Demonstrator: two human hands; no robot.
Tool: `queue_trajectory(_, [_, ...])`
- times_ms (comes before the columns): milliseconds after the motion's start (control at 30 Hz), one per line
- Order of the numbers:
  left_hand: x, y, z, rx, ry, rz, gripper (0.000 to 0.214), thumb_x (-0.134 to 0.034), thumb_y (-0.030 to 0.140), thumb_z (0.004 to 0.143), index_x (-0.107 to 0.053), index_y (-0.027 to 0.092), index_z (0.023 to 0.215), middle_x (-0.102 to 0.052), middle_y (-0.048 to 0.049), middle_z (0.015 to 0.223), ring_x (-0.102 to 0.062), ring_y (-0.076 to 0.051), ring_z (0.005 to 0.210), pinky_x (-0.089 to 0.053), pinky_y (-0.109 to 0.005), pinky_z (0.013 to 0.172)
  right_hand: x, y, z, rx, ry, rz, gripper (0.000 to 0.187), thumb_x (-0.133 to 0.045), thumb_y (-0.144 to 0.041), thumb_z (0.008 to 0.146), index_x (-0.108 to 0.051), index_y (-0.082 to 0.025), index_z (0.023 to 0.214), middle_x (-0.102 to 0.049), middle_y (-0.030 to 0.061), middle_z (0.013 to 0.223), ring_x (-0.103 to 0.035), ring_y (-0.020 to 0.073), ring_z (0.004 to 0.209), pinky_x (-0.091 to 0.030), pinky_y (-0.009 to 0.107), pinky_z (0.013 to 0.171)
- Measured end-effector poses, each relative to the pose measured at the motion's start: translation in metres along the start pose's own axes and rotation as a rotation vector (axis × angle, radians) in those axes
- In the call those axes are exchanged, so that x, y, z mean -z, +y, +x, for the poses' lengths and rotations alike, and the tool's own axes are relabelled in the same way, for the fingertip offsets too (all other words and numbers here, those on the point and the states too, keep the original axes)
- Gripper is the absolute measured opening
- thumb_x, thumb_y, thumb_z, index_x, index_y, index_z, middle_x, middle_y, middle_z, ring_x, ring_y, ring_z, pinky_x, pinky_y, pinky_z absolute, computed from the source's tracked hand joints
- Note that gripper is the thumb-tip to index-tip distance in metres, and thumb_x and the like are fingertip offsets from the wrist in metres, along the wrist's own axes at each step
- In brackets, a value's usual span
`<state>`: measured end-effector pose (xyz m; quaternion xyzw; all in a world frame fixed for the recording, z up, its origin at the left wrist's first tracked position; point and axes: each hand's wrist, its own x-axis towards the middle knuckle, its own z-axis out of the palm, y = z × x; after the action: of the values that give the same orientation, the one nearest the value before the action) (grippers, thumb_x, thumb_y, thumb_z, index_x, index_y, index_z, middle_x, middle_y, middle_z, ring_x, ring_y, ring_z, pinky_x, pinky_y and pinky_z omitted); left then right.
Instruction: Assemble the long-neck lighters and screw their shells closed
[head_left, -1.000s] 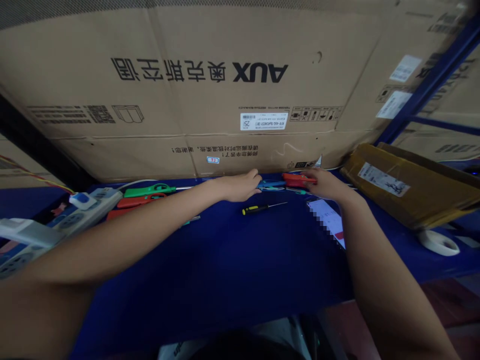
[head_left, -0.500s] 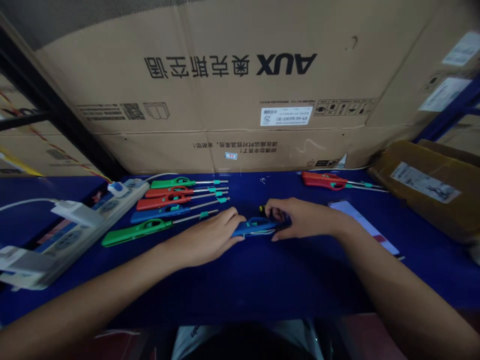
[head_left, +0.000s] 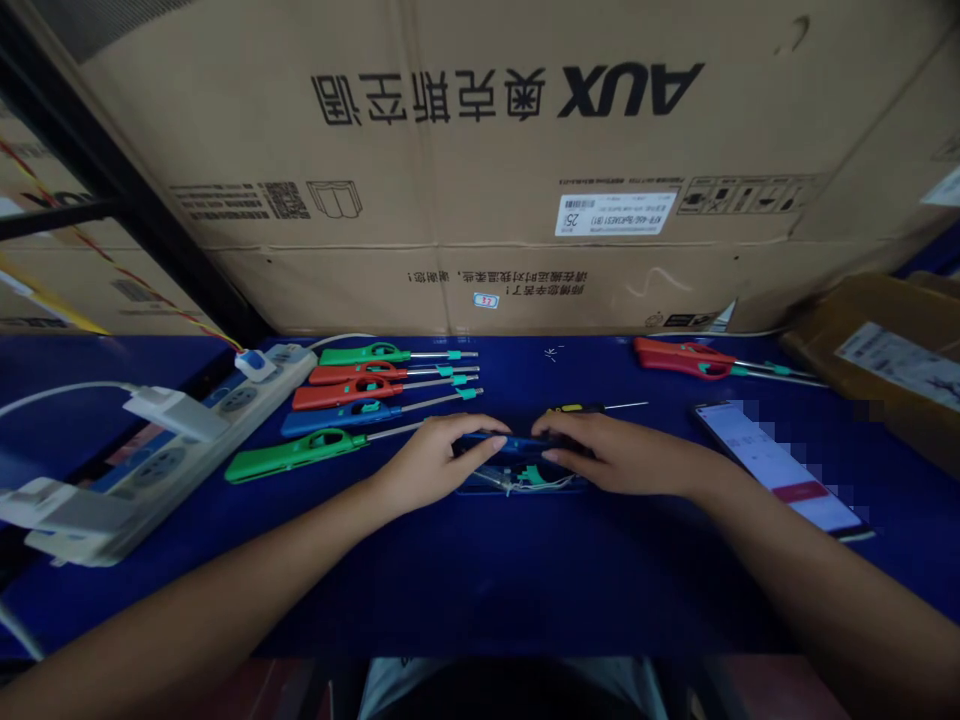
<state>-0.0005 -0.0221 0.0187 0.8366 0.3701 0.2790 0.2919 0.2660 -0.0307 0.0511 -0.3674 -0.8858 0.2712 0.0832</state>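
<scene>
Backdrop: big brown cardboard sheet (head_left: 487, 170), printing upside down, with a bold black "AUX" and 奥克斯空调 beside it
White barcode label (head_left: 615, 214): also flipped; I could make out "25" and "KFR-46G…", the rest was too small
Small blue-edged sticker (head_left: 486, 300): reddish marks, couldn't read them
Bench: glossy dark blue top (head_left: 450, 590)
Left hand (head_left: 435, 458): thumb and fingers pinched the left end of a blue plastic shell piece (head_left: 517, 443)
Right hand (head_left: 630, 452): curled in, thumb and fingertips on that piece's other end
Opened blue plastic casing (head_left: 564, 486): right under the shell piece, front and centre, green bit and pale wire showing inside; couldn't tell if the two touched
Lighters on the left: five long-nosed plastic ones in green, red and blue (head_left: 341, 417), green tabs on their metal stems
Red long-nosed plastic lighter (head_left: 682, 357): off to the right
Yellow-and-black screwdriver (head_left: 571, 408): just behind the right hand
Black-edged phone (head_left: 765, 465): lit screen, partly pixelated, unreadable
</scene>
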Motion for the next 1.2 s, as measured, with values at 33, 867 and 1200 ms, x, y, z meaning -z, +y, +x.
queue_trajectory(33, [-0.001, -0.002, 0.001, -0.009, 0.026, 0.003, 0.025, -0.054, 0.038, 0.101, -0.072, 0.024, 0.111, -0.076, -0.0017, 0.105, -0.071, -0.017, 0.092, -0.055, -0.027, 0.073, -0.002, 0.001, 0.002, -0.009, 0.032, -0.014, 0.026, -0.042, -0.032, 0.105, -0.056, -0.024, 0.125, -0.068, 0.0055, 0.105, -0.064, 0.0184, 0.090, -0.046, 0.031, 0.078])
queue_trajectory(867, [0.027, 0.008, -0.007, -0.144, -0.206, 0.252, 0.028, -0.058, 0.036, 0.098, -0.063, 0.022, 0.122, -0.071, -0.0015, 0.095, -0.068, -0.015, 0.082, -0.054, -0.027, 0.075, 0.002, -0.012, -0.005, 0.000, -0.002, -0.101, 0.023, -0.050, -0.032, 0.102, -0.061, -0.026, 0.121, -0.071, 0.0044, 0.107, -0.067, 0.0197, 0.093, -0.050, 0.033, 0.084])
queue_trajectory(1200, [0.026, 0.006, -0.005, -0.306, -0.123, 0.457, 0.029, -0.065, 0.049, 0.093, -0.070, 0.021, 0.101, -0.067, -0.0032, 0.099, -0.064, -0.019, 0.093, -0.052, -0.031, 0.082, -0.001, -0.006, -0.003, 0.080, 0.198, -0.349, 0.024, -0.058, -0.034, 0.098, -0.068, -0.022, 0.116, -0.068, 0.0112, 0.115, -0.065, 0.0261, 0.106, -0.052, 0.041, 0.092])
